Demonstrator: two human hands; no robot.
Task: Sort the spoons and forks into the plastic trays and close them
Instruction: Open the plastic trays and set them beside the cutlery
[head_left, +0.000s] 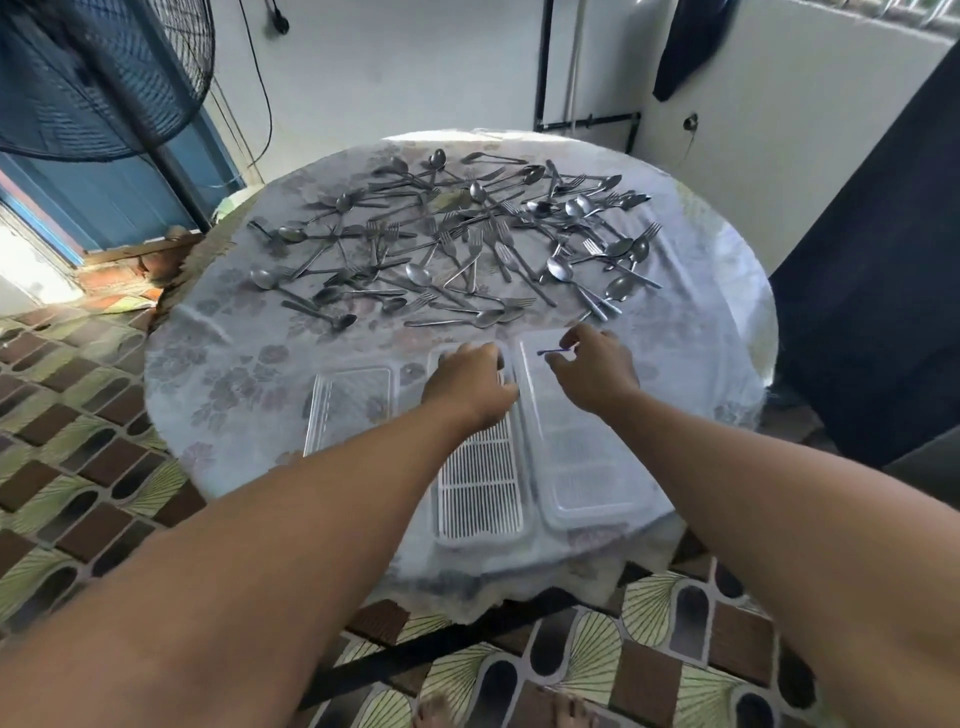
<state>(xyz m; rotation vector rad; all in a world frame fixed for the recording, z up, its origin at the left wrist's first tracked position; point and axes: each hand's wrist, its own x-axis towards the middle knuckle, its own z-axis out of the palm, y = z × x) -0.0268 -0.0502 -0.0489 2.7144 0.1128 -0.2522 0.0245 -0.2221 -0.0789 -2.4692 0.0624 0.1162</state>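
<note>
Nearest the viewer, below both forearms, a clear plastic tray with a white slatted insert is seen on the round cloth-covered table, with a second clear tray, lidded, just beside it under the right arm. A separate clear lid lies flat to the outside of the left hand. The left hand is laid knuckles-up over the far end of the slatted tray, its fingers curled down at the tray's rim; whether the rim is actually gripped cannot be told. The right hand is held over the far end of the lidded tray, fingers bent, thumb and forefinger drawn close about a small bluish tab; contact cannot be told through the blur. The two hands are kept apart, side by side. Beyond the fingertips, a scattered heap of steel spoons and forks is spread across the far half of the table. A standing fan is seen far off to the left.
</note>
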